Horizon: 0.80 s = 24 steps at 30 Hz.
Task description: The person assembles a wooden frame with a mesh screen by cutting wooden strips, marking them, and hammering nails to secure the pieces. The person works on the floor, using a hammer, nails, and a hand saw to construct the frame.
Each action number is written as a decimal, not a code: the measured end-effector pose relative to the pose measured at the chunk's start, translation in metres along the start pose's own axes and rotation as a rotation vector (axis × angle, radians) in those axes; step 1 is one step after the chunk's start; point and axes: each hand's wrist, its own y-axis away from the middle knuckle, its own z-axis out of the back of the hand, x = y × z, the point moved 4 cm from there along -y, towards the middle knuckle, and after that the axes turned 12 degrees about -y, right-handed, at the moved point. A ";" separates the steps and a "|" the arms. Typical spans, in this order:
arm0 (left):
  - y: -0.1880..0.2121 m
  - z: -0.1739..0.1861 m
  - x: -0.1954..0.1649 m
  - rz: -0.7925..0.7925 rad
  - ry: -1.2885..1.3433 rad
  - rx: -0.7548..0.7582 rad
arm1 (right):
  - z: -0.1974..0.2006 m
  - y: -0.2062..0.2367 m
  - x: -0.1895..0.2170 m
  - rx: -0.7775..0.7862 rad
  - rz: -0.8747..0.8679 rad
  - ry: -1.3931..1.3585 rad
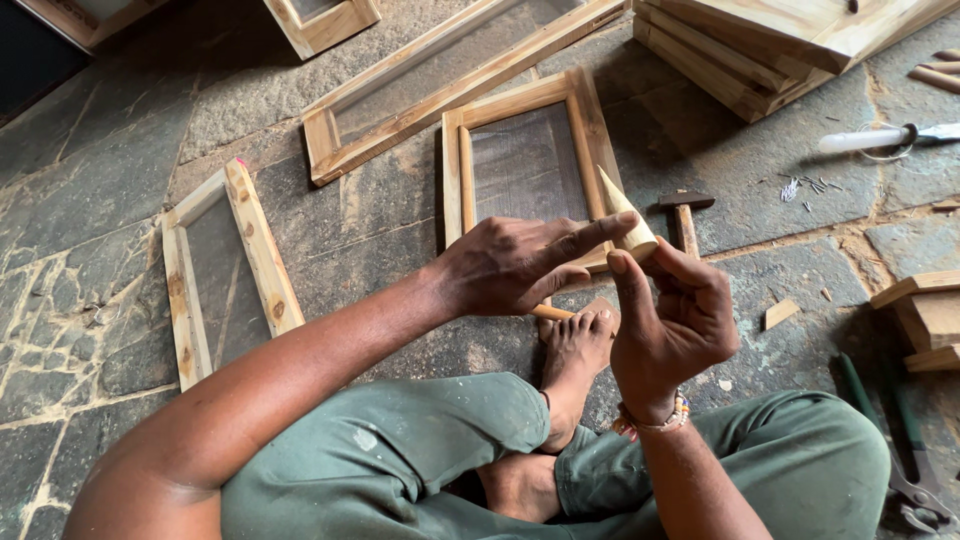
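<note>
A person sits cross-legged on a grey stone floor (120, 150), seen from above, wearing green trousers. Both hands meet just above a bare foot. The left hand (510, 265) and the right hand (670, 320) together hold a small pale tapered wooden wedge (625, 215), its point aimed up and away. The left hand's fingers (585, 237) are curled, with the index finger stretched along the wedge's side. The right hand's thumb presses its lower end while the other fingers stay loosely bent behind it. A second slim wooden stick (550, 312) pokes out beneath the left hand.

Just beyond the hands lies a small rectangular wooden frame with a dark panel (525, 165). A wood-handled hammer (684, 215) rests beside it, and a scatter of small nails (800, 187) lies farther right. More frames lie around, one to the left (225, 265).

The grip is light and near the wedge's base, so the piece could slip and drop onto the foot below. The sharp tip or rough grain could also prick or splinter a fingertip.
</note>
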 end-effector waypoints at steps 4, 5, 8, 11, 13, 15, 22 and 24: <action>0.001 -0.005 0.007 0.040 -0.006 0.026 | -0.001 0.001 0.001 0.029 0.036 -0.018; 0.002 -0.005 0.008 0.027 0.007 -0.008 | -0.002 0.001 0.002 0.044 0.050 -0.020; 0.005 -0.008 0.012 0.055 -0.028 -0.020 | -0.006 0.002 0.007 0.076 0.158 0.054; 0.009 -0.014 0.020 0.199 -0.083 0.071 | -0.009 0.002 0.014 0.102 0.217 0.046; 0.011 -0.017 0.026 0.290 -0.088 0.125 | -0.011 0.001 0.023 0.124 0.316 0.201; 0.013 -0.017 0.028 0.317 -0.083 0.094 | -0.012 0.000 0.031 0.148 0.387 0.313; 0.014 -0.013 0.027 0.240 -0.093 0.000 | -0.018 -0.001 0.042 0.199 0.458 0.385; 0.013 -0.015 0.025 0.213 -0.106 0.032 | -0.019 -0.001 0.041 0.197 0.446 0.382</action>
